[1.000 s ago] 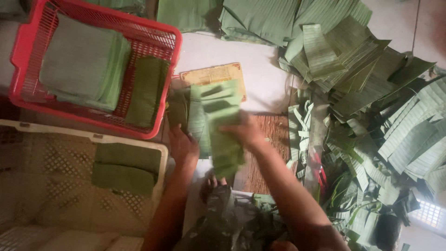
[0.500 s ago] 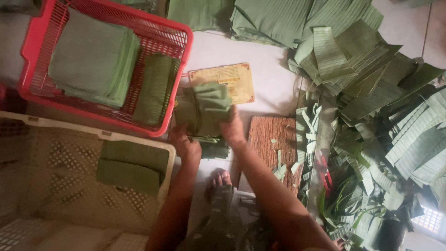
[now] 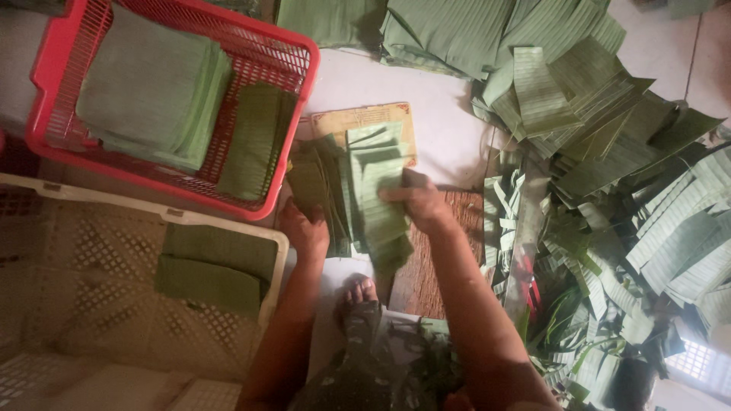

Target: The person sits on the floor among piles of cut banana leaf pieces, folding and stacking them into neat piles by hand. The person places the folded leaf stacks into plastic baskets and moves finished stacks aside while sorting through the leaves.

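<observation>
Head view, looking straight down at your two hands over a pale floor (image 3: 449, 129). Your left hand (image 3: 306, 228) is closed on the darker left part of a stack of cut green leaf pieces (image 3: 358, 190), thumb side up against its lower edge. Your right hand (image 3: 420, 204) is closed on the lighter right part of the same stack, fingers curled over the top piece. Stack is held just above the floor, between the red basket and a brown woven mat (image 3: 438, 266), partly covering a tan printed card (image 3: 365, 120) that lies flat underneath.

Red basket (image 3: 293, 99) sits upper left, touching distance from your left hand; it holds a tall pile of folded leaf squares (image 3: 148, 91) and a darker, narrower pile (image 3: 255, 141) beside it. Cream crate (image 3: 91, 243) lower left, just below the red basket, has two folded leaf bundles (image 3: 217, 266) in its near corner.

Big loose heap of leaf strips (image 3: 609, 152) fills the right side, well apart from the baskets. Your bare foot (image 3: 358, 297) shows between your forearms, toes pointing at the stack.
</observation>
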